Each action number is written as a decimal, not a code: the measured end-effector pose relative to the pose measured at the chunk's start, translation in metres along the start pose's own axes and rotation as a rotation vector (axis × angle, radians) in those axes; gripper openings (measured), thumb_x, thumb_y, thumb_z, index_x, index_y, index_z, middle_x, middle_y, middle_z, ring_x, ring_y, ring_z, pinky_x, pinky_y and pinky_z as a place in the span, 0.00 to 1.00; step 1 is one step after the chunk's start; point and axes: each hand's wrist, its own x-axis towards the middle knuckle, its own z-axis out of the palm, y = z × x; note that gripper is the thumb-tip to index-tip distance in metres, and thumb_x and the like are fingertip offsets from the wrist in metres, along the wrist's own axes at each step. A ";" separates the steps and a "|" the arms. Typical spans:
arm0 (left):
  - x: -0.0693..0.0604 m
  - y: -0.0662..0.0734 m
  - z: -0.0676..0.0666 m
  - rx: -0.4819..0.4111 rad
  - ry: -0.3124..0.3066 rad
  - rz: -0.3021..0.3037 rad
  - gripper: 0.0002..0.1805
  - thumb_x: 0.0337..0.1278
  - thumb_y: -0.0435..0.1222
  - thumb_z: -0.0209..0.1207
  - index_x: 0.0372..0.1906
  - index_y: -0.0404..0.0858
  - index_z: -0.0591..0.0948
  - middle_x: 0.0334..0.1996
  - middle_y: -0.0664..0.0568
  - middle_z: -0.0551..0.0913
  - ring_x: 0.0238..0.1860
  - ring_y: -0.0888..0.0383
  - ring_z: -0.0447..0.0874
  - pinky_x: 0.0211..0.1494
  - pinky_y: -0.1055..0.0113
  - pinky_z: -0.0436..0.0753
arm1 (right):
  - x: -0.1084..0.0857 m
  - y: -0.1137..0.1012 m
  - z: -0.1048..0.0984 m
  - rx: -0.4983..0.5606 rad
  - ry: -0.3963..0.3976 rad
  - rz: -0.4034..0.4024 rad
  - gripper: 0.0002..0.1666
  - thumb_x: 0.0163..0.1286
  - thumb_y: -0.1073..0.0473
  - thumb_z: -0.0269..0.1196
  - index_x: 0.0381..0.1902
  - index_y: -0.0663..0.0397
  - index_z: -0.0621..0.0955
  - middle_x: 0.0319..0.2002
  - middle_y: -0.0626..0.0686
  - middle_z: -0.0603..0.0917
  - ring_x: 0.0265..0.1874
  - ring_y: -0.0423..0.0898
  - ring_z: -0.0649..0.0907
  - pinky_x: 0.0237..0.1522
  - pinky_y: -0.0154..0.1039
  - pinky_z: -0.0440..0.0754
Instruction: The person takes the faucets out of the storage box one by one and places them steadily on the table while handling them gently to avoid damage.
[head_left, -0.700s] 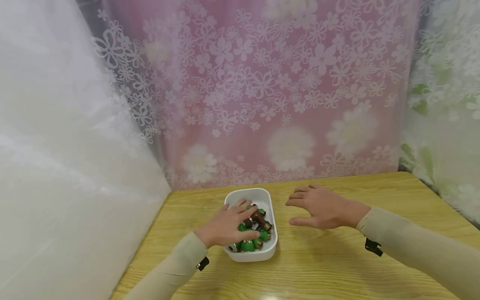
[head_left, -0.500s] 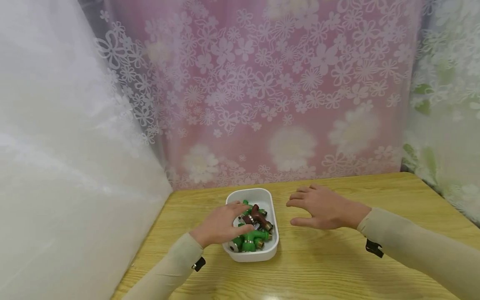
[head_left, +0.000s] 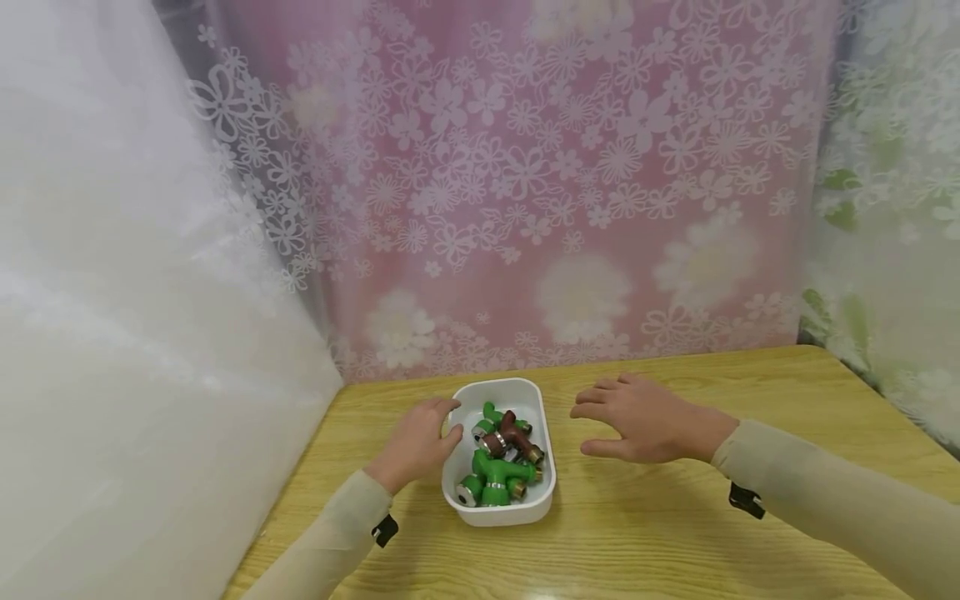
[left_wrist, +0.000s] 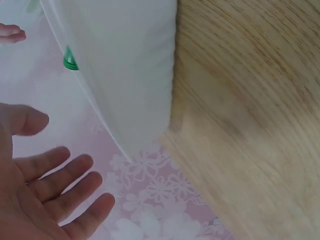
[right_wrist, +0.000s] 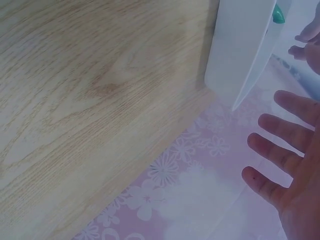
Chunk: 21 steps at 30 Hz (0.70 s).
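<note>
By the tub (head_left: 507,516), the left hand (head_left: 414,442), grip wide, has withdrawn from above the fittings (head_left: 495,473).

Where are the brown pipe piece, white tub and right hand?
Brown pipe piece (head_left: 513,432), head view: middle of its body.
White tub (head_left: 507,517), head view: near outer wall.
Right hand (head_left: 643,422), head view: its back.

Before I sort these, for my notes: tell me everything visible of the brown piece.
The brown piece is branched, its body plastic-looking, with a silver-coloured band on its left branch and a brass-coloured tip at lower right. It lies near the middle of the white tub, among green pieces; contact with them is likely. Neither left hand nor right hand touches it. Its underside is hidden.
</note>
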 end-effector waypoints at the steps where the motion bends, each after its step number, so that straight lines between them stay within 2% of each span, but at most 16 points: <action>1: 0.001 -0.002 0.002 0.002 0.011 -0.021 0.24 0.69 0.45 0.56 0.62 0.35 0.79 0.60 0.40 0.81 0.62 0.43 0.79 0.62 0.48 0.79 | 0.000 0.000 0.000 -0.001 -0.001 0.001 0.34 0.74 0.29 0.50 0.65 0.41 0.79 0.63 0.52 0.81 0.63 0.54 0.78 0.62 0.61 0.74; 5: 0.002 -0.009 0.007 0.009 0.025 -0.098 0.26 0.68 0.45 0.55 0.64 0.34 0.77 0.61 0.40 0.80 0.63 0.43 0.78 0.63 0.47 0.79 | 0.000 -0.001 0.000 -0.008 -0.007 0.008 0.35 0.74 0.29 0.50 0.66 0.41 0.79 0.64 0.52 0.80 0.64 0.54 0.78 0.63 0.61 0.73; 9: 0.004 -0.014 0.013 0.037 0.016 -0.144 0.29 0.66 0.46 0.57 0.65 0.32 0.76 0.62 0.38 0.79 0.64 0.42 0.76 0.64 0.46 0.78 | 0.001 -0.002 -0.001 -0.011 -0.004 0.003 0.34 0.73 0.29 0.51 0.65 0.41 0.79 0.64 0.53 0.80 0.63 0.55 0.78 0.62 0.61 0.73; 16: 0.010 -0.019 0.028 0.065 -0.057 -0.224 0.36 0.64 0.51 0.60 0.70 0.33 0.71 0.65 0.38 0.77 0.66 0.41 0.75 0.65 0.45 0.76 | 0.002 -0.002 0.001 -0.021 -0.009 -0.005 0.35 0.74 0.29 0.49 0.65 0.42 0.79 0.65 0.53 0.80 0.63 0.55 0.78 0.61 0.61 0.74; 21: 0.013 -0.019 0.036 0.071 -0.103 -0.229 0.36 0.62 0.49 0.61 0.70 0.33 0.71 0.62 0.40 0.79 0.60 0.44 0.79 0.56 0.45 0.82 | 0.004 -0.002 0.001 -0.028 -0.014 -0.007 0.35 0.74 0.29 0.49 0.65 0.41 0.79 0.65 0.53 0.80 0.63 0.55 0.78 0.61 0.60 0.75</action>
